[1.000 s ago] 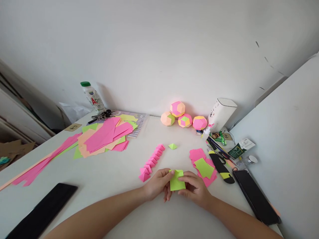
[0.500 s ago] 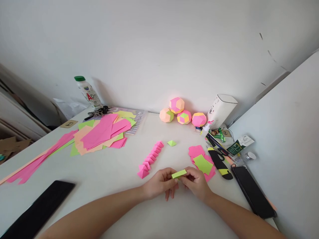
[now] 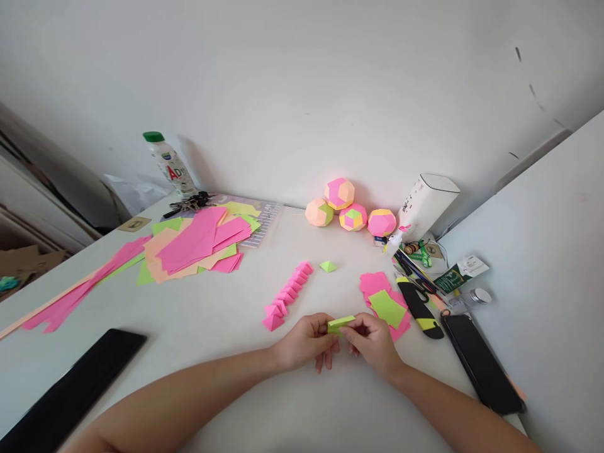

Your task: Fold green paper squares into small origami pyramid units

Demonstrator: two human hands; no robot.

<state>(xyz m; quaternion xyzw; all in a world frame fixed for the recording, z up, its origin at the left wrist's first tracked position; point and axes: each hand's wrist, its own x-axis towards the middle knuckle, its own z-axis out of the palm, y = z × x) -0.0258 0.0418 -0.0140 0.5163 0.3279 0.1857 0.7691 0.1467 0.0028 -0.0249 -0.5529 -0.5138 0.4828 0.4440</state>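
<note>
A small folded piece of light-green paper (image 3: 338,324) is pinched between both hands, just above the table. Its left end is in the closed fingers of my left hand (image 3: 306,341). My right hand (image 3: 372,343) grips the other end between thumb and forefinger. Beyond my left hand runs a slanting row of folded pink paper units (image 3: 289,293). A single folded green unit (image 3: 327,266) sits to the right of the row's far end. Close to my right hand, a green paper sheet (image 3: 387,307) lies on several pink paper pieces (image 3: 372,283).
Paper balls (image 3: 353,218) are stacked by the wall, near a white container (image 3: 427,204). Pink, peach and green sheets (image 3: 193,242) lie on the left, with a bottle (image 3: 172,167) behind. A cutter (image 3: 419,308) and phone (image 3: 481,362) lie right; a black flat object (image 3: 80,384) lies front left.
The green strip has tilted in my fingers, so its lower part shows below a narrow top fold. My right thumb has moved up onto it. The view has shifted slightly.
</note>
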